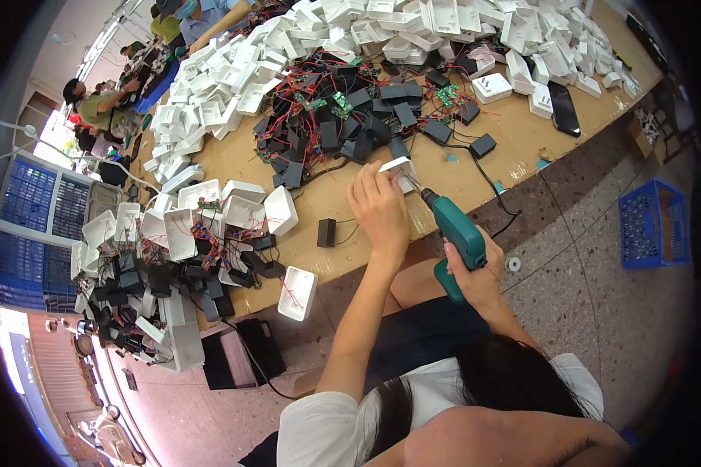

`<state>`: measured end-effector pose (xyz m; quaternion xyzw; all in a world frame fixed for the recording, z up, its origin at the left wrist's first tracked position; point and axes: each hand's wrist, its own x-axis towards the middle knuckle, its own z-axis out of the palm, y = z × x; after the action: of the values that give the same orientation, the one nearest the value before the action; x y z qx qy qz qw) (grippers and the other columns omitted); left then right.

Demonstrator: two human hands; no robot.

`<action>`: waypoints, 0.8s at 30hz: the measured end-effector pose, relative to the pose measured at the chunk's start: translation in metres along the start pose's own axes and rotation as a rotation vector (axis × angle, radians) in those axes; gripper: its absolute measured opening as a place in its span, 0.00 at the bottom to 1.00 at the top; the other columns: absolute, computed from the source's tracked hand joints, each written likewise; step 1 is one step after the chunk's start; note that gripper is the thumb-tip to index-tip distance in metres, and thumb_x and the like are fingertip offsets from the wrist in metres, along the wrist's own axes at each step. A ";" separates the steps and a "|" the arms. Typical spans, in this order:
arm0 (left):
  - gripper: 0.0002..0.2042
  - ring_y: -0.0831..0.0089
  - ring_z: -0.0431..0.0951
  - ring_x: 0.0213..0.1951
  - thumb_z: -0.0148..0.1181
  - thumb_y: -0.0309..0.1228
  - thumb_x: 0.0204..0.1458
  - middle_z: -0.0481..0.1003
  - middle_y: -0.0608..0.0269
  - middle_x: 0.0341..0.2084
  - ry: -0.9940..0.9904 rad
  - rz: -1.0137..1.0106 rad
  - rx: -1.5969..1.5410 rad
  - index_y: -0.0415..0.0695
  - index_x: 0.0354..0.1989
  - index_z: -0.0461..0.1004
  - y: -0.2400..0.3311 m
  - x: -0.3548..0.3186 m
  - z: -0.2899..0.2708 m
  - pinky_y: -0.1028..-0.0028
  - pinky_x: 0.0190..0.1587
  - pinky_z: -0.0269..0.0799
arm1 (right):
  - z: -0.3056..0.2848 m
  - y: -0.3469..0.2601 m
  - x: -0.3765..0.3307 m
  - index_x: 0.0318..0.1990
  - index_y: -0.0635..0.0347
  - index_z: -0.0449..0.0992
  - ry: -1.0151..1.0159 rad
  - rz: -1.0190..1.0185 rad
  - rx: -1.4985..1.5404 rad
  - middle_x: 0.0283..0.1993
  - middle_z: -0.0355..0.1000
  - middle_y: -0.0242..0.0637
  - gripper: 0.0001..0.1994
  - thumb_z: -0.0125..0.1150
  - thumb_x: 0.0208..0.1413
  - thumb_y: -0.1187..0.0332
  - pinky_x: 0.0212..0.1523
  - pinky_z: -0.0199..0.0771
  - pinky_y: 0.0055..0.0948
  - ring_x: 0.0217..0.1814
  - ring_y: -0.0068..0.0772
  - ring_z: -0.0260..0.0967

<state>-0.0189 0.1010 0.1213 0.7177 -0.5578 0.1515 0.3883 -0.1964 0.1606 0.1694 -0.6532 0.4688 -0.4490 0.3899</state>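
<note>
My left hand (380, 204) is closed on a small white plastic case (398, 165) above the table edge. In my right hand (479, 276) is a green power screwdriver (456, 227), gripped by its handle. Its bit points up and left into the case; whether it touches a screw is too small to tell. Below my left hand, a black box-shaped part (327, 232) with thin wires lies on the table. Just beyond my hands spreads a heap of black boxes (329, 135), red wires and green circuit boards.
White cases (210, 113) are piled along the table's (327, 268) far side. More cases and wired parts fill a white bin (183, 346) at left. A black phone (564, 109) lies at right. A blue crate (653, 226) stands on the floor. Other people (105, 105) sit further back.
</note>
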 end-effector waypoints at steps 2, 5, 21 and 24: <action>0.06 0.57 0.75 0.55 0.65 0.24 0.54 0.77 0.58 0.49 0.013 0.023 0.006 0.40 0.38 0.77 -0.009 -0.001 0.002 0.58 0.58 0.67 | 0.008 0.004 -0.001 0.39 0.68 0.77 -0.001 -0.001 -0.006 0.34 0.73 0.42 0.09 0.70 0.58 0.72 0.34 0.73 0.33 0.31 0.39 0.73; 0.05 0.57 0.75 0.54 0.66 0.24 0.53 0.77 0.59 0.50 0.025 0.035 -0.008 0.39 0.37 0.77 -0.018 -0.002 0.002 0.58 0.59 0.67 | 0.020 0.007 -0.002 0.39 0.67 0.77 0.010 0.005 -0.001 0.33 0.73 0.42 0.08 0.70 0.59 0.72 0.34 0.72 0.33 0.31 0.38 0.72; 0.07 0.58 0.75 0.57 0.67 0.24 0.53 0.77 0.59 0.50 0.025 -0.011 0.009 0.38 0.38 0.77 -0.039 -0.010 0.000 0.57 0.61 0.69 | 0.045 0.010 -0.002 0.36 0.67 0.76 0.012 0.027 0.009 0.31 0.71 0.40 0.09 0.70 0.59 0.71 0.33 0.70 0.33 0.29 0.36 0.69; 0.06 0.58 0.75 0.54 0.67 0.24 0.52 0.77 0.60 0.49 0.057 0.011 0.021 0.40 0.37 0.78 -0.044 -0.011 0.000 0.58 0.58 0.68 | 0.046 0.003 -0.003 0.36 0.67 0.75 -0.011 0.049 -0.017 0.31 0.71 0.40 0.09 0.70 0.59 0.71 0.32 0.70 0.33 0.28 0.36 0.69</action>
<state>0.0182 0.1119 0.0974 0.7141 -0.5490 0.1798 0.3954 -0.1538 0.1671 0.1520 -0.6472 0.4865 -0.4316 0.3977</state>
